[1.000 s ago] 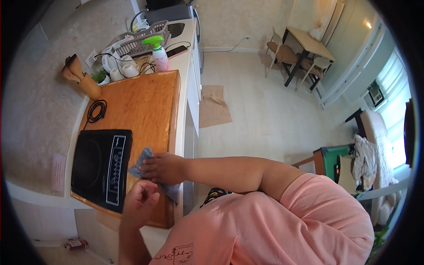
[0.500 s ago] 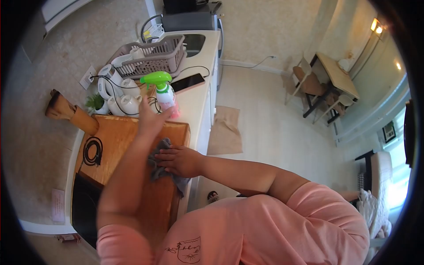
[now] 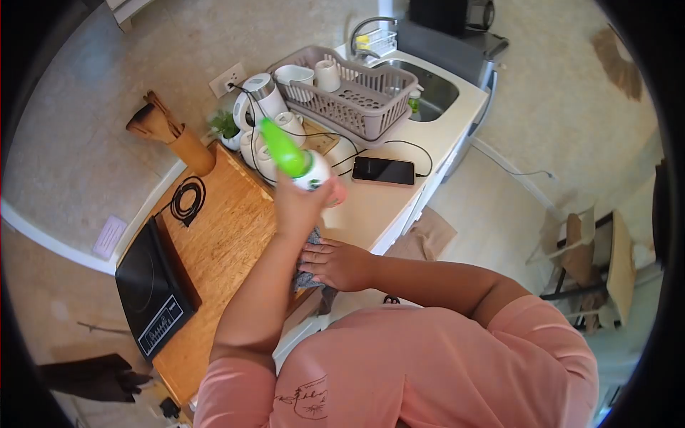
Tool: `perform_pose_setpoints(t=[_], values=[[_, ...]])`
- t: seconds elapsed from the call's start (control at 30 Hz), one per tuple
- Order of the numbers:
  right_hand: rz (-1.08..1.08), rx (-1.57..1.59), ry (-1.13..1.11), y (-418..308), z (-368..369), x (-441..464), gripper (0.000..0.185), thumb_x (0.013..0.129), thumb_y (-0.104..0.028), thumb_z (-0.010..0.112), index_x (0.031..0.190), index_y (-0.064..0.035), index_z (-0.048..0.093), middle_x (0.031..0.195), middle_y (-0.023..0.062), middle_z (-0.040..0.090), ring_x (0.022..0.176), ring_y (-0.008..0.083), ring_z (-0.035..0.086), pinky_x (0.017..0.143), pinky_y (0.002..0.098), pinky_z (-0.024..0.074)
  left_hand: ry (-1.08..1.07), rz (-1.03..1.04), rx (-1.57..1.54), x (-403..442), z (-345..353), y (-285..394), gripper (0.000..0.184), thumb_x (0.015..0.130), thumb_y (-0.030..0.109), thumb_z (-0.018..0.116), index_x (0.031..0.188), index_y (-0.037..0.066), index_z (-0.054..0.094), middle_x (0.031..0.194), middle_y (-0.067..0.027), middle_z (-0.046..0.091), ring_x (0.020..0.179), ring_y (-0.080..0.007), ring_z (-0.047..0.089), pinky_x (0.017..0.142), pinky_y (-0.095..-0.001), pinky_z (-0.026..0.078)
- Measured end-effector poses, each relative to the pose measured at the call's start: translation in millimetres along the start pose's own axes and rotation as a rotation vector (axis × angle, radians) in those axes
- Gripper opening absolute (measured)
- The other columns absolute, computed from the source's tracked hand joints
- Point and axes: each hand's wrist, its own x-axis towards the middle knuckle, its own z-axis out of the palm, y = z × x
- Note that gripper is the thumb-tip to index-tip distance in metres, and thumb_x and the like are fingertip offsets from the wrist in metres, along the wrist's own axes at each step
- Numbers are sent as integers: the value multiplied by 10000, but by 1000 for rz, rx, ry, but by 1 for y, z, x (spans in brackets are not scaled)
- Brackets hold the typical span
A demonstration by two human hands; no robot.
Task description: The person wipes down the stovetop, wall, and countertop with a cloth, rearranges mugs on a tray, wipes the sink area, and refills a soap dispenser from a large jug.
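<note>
My left hand [image 3: 303, 203] is wrapped round a white and pink spray bottle with a green head [image 3: 284, 151], which is tilted and slightly blurred above the counter. Under my right hand [image 3: 339, 264] lies a grey cloth [image 3: 307, 274] at the right edge of the wooden board [image 3: 228, 242]; the fingers rest on it, spread a little. A black induction cooker [image 3: 153, 289] and a coiled black cable [image 3: 188, 202] are on the board's left side.
Behind the bottle are white mugs [image 3: 290, 127], a kettle [image 3: 263, 96] and a dish rack [image 3: 349, 107]. A phone [image 3: 384, 171] lies on the counter before the sink [image 3: 434, 93]. Wooden utensils stand in a holder [image 3: 191, 151] beside the wall.
My left hand has gone from near the cloth to the spray bottle, taken hold of it and lifted it. My right hand stays on the cloth. The view has turned towards the sink.
</note>
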Motion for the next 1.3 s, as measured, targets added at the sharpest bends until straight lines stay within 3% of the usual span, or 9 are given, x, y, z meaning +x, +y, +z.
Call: perform_pose_setpoints(t=[0.13, 0.27, 0.43, 0.53, 0.63, 0.77, 0.9, 1.07, 1.3], values=[[-38, 103, -151, 11, -9, 3, 445, 1019, -302, 425, 1415, -113, 502, 1584, 79, 312, 1489, 229, 219, 1216, 422, 129, 42, -273, -186, -38, -90, 51, 589, 715, 64, 784, 1239, -21, 528, 1063, -82, 646, 896, -126, 631, 784, -284, 513], [-131, 76, -273, 19, -14, 49, 476, 1029, -318, 400, 1456, -114, 452, 1604, 74, 266, 1502, 225, 172, 1219, 409, 121, 328, -322, 37, -106, -151, 50, 792, 709, -5, 805, 1390, -20, 401, 1193, -108, 583, 1011, -169, 605, 887, -308, 503], [-206, 52, -304, 20, 9, 130, 480, 1040, -328, 370, 1456, -103, 450, 1614, 77, 239, 1503, 227, 169, 1218, 421, 120, 516, -397, 252, -151, -189, 16, 774, 748, -18, 792, 1390, -25, 361, 1274, -155, 518, 1093, -223, 571, 953, -336, 473], [-203, 108, -242, 27, 8, 151, 455, 1031, -315, 406, 1433, -114, 479, 1592, 87, 292, 1489, 245, 213, 1211, 435, 143, 577, -425, 343, -150, -198, 3, 813, 796, 26, 786, 1439, -14, 290, 1277, -148, 508, 1108, -220, 559, 952, -343, 470], [-222, 315, 335, 52, -17, 138, 405, 939, -288, 600, 1303, -114, 568, 1379, 140, 517, 1303, 308, 458, 1094, 468, 318, 586, -363, 498, -149, -207, -19, 819, 809, 39, 778, 1447, -26, 268, 1285, -176, 500, 1100, -244, 562, 953, -355, 472], [177, 327, 360, 135, -53, 50, 479, 804, -198, 711, 1256, -103, 582, 1182, 145, 610, 1109, 351, 559, 972, 457, 425, 542, -399, 389, -153, -218, -33, 809, 834, 72, 762, 1456, -29, 254, 1352, -198, 451, 1184, -260, 510, 1019, -381, 425], [637, -81, 141, 191, -91, -52, 853, 720, -345, 792, 1436, -81, 411, 1354, 193, 486, 1275, 357, 448, 1070, 480, 364, 690, -238, 228, -160, -188, -25, 782, 864, 99, 727, 1463, -20, 239, 1437, -215, 351, 1289, -282, 431, 1046, -425, 414], [710, -176, -131, 217, -104, -75, 1136, 696, -464, 815, 1544, -60, 176, 1376, 209, 454, 1309, 369, 421, 1074, 484, 373, 874, -254, 646, -195, -142, -20, 692, 951, 214, 582, 1486, 13, 192, 1541, -192, 224, 1420, -338, 265, 1165, -484, 192], [629, -113, -408, 221, -136, -55, 1101, 711, -417, 802, 1555, -112, 164, 1291, 217, 494, 1233, 381, 468, 1029, 461, 430, 172, -14, 1000, -140, -74, 6, 450, 844, 150, 669, 1254, 91, 493, 1427, -239, 364, 1365, -475, 295, 1124, -571, 230]])
